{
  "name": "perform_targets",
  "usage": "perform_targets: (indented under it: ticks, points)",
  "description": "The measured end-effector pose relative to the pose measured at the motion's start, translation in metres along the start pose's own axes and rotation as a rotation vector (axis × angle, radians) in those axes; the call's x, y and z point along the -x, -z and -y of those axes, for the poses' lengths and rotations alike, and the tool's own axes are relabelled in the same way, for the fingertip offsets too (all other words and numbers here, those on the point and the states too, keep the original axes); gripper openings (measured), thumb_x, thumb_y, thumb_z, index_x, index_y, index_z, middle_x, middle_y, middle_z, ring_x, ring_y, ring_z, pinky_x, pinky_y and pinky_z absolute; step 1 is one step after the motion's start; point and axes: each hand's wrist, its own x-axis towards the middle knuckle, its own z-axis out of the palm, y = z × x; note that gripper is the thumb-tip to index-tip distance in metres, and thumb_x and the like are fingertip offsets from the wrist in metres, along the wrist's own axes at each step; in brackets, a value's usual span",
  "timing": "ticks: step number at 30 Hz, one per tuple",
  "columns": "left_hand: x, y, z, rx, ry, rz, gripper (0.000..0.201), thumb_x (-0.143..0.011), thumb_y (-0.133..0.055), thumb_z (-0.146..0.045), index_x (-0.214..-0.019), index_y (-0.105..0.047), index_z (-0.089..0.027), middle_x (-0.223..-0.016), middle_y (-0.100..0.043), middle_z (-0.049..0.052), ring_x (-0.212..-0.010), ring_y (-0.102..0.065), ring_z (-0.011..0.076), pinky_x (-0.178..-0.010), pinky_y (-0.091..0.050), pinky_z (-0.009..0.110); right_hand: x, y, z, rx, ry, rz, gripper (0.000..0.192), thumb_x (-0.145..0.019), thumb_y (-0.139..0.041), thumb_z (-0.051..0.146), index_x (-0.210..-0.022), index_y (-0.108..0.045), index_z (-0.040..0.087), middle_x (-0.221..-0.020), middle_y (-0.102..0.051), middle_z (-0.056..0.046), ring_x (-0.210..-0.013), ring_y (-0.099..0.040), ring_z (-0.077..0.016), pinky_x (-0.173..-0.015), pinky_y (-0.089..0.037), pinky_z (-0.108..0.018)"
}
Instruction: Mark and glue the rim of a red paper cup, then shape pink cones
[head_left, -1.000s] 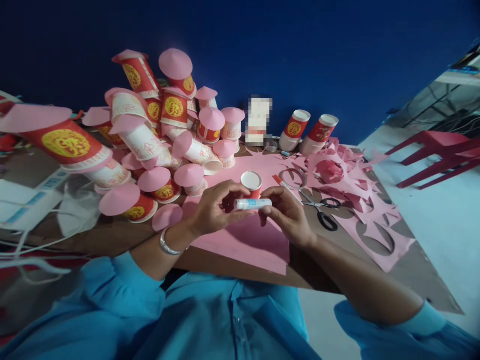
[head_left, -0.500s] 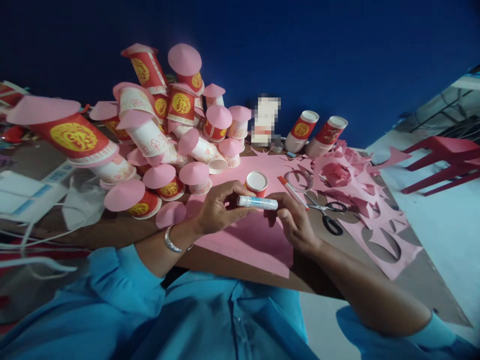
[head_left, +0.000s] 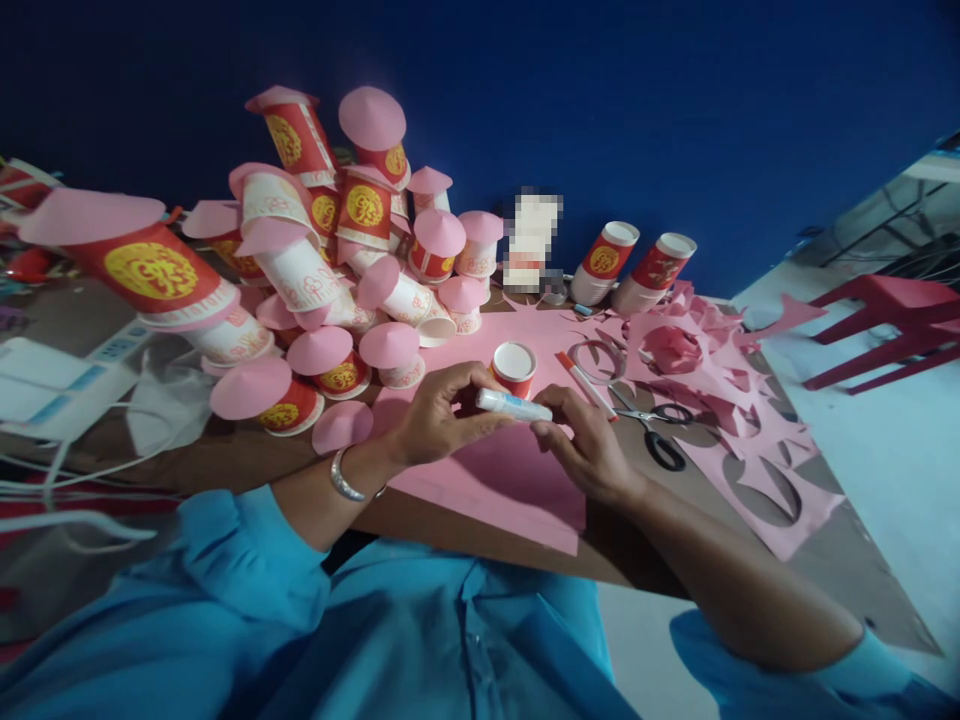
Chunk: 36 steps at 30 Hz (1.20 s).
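Note:
A white glue stick point(head_left: 513, 405) with blue print lies level between my two hands, above the pink paper sheet point(head_left: 517, 490). My left hand point(head_left: 442, 415) is closed on its left end, thumb below and fingers above. Thumb and forefinger of my right hand point(head_left: 589, 440) pinch its right end. Just behind the stick stands a red and white paper cup point(head_left: 514, 366), base up, on the paper. To the right lie an orange and white marker point(head_left: 589, 386), a roll of tape point(head_left: 598, 361) and scissors point(head_left: 651, 422) with black handles.
Several paper cups with pink cone tops point(head_left: 341, 362) are piled at the left. Two cup stacks point(head_left: 604, 262) stand by the blue wall. Pink paper scraps point(head_left: 780, 490) cover the right side; a red stool point(head_left: 892, 310) is beyond. White cables point(head_left: 82, 525) hang at left.
The glue stick's right end has dipped slightly. My right thumb has come in against that end, with the fingers closer around it. The things on the table lie as before.

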Motion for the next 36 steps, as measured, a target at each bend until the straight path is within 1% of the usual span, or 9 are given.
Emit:
perform_targets:
  ticks: [4, 9, 14, 18, 23, 26, 28, 32, 36]
  points:
    - [0.000, 0.000, -0.002, -0.003, -0.020, 0.004, 0.024, -0.089, -0.084, -0.036, -0.091, -0.067, -0.019, -0.076, -0.064, -0.001, -0.063, -0.053, 0.0104, -0.056, -0.046, 0.023, 0.000, 0.000, 0.000, -0.135, -0.067, 0.136, 0.061, -0.112, -0.034, 0.069, -0.082, -0.059, 0.023, -0.062, -0.061, 0.001, -0.055, -0.059, -0.0139, -0.060, -0.047, -0.030]
    - [0.001, -0.001, -0.001, -0.019, -0.031, -0.038, 0.023, -0.088, -0.085, -0.033, -0.092, -0.067, -0.019, -0.078, -0.065, -0.001, -0.062, -0.053, 0.0095, -0.055, -0.044, 0.022, -0.001, -0.001, -0.005, -0.062, -0.019, 0.029, 0.051, -0.102, -0.061, 0.072, -0.104, -0.064, 0.021, -0.071, -0.065, 0.002, -0.060, -0.059, -0.0140, -0.058, -0.046, -0.028]
    - [0.000, 0.000, -0.003, -0.042, -0.005, -0.012, 0.024, -0.089, -0.084, -0.035, -0.090, -0.066, -0.019, -0.075, -0.063, -0.002, -0.060, -0.050, 0.0092, -0.053, -0.042, 0.022, -0.002, 0.000, -0.004, -0.175, -0.074, 0.182, 0.056, -0.109, -0.046, 0.070, -0.085, -0.061, 0.021, -0.067, -0.067, -0.001, -0.061, -0.063, -0.0149, -0.063, -0.050, -0.030]
    - [-0.001, 0.000, -0.005, -0.066, -0.026, -0.002, 0.022, -0.089, -0.083, -0.033, -0.089, -0.066, -0.019, -0.075, -0.065, -0.001, -0.061, -0.051, 0.0097, -0.054, -0.042, 0.022, -0.002, -0.001, -0.006, -0.345, -0.165, 0.267, 0.065, -0.110, -0.036, 0.073, -0.083, -0.062, 0.020, -0.063, -0.065, -0.002, -0.055, -0.064, -0.0155, -0.058, -0.051, -0.030]
    - [0.000, 0.000, -0.004, -0.074, -0.033, -0.029, 0.023, -0.088, -0.085, -0.034, -0.091, -0.067, -0.019, -0.076, -0.067, -0.002, -0.061, -0.051, 0.0096, -0.055, -0.043, 0.023, -0.001, -0.002, -0.008, -0.160, -0.033, 0.104, 0.055, -0.102, -0.057, 0.075, -0.101, -0.064, 0.021, -0.071, -0.067, 0.000, -0.060, -0.063, -0.0150, -0.059, -0.050, -0.029]
    - [0.001, 0.000, -0.002, -0.059, -0.017, -0.027, 0.026, -0.088, -0.085, -0.039, -0.090, -0.067, -0.020, -0.076, -0.065, -0.002, -0.062, -0.053, 0.0102, -0.057, -0.045, 0.024, -0.001, -0.002, -0.009, -0.104, -0.014, 0.107, 0.046, -0.106, -0.057, 0.066, -0.097, -0.063, 0.022, -0.071, -0.067, 0.000, -0.062, -0.063, -0.0140, -0.060, -0.049, -0.027]
    - [0.001, 0.000, -0.002, -0.064, -0.011, -0.034, 0.027, -0.088, -0.085, -0.039, -0.090, -0.066, -0.020, -0.077, -0.066, -0.001, -0.064, -0.056, 0.0112, -0.059, -0.048, 0.025, 0.000, -0.004, -0.010, -0.154, -0.034, 0.132, 0.045, -0.107, -0.057, 0.064, -0.097, -0.064, 0.021, -0.072, -0.067, 0.000, -0.064, -0.064, -0.0138, -0.062, -0.052, -0.028]
    - [0.002, 0.000, -0.003, -0.082, -0.021, -0.007, 0.025, -0.090, -0.084, -0.036, -0.093, -0.067, -0.019, -0.080, -0.069, 0.000, -0.064, -0.056, 0.0105, -0.059, -0.048, 0.024, 0.000, -0.008, -0.011, -0.372, -0.101, 0.085, 0.046, -0.100, -0.073, 0.060, -0.121, -0.067, 0.020, -0.085, -0.069, 0.000, -0.065, -0.069, -0.0135, -0.061, -0.059, -0.029]
    - [0.002, 0.000, 0.002, -0.092, -0.062, 0.005, 0.041, -0.085, -0.090, -0.047, -0.105, -0.067, -0.020, -0.085, -0.065, 0.000, -0.067, -0.057, 0.0104, -0.059, -0.049, 0.022, -0.003, -0.008, -0.009, -0.532, -0.118, 0.001, 0.040, -0.095, -0.082, 0.052, -0.117, -0.074, 0.019, -0.076, -0.069, 0.002, -0.058, -0.066, -0.0129, -0.057, -0.060, -0.029]
